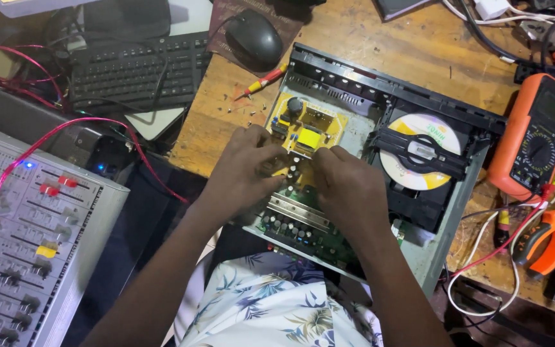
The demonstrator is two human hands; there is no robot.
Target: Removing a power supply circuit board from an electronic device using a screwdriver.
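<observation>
The opened disc player lies on the wooden table, its lid off. A yellow circuit board sits beside the disc tray, green board nearer. The left hand and right hand press fingertips onto the board's middle; whether they pinch anything, I cannot tell.

Single head-worn cam, looks steeply down over the person's chest onto the wooden workbench, close range: both forearms run up from the bottom edge and the left hand and right hand sit near frame centre over the opened disc player. Frame reaches from the mixing console at left to the orange multimeter at right; no second view, so no overlap
</observation>
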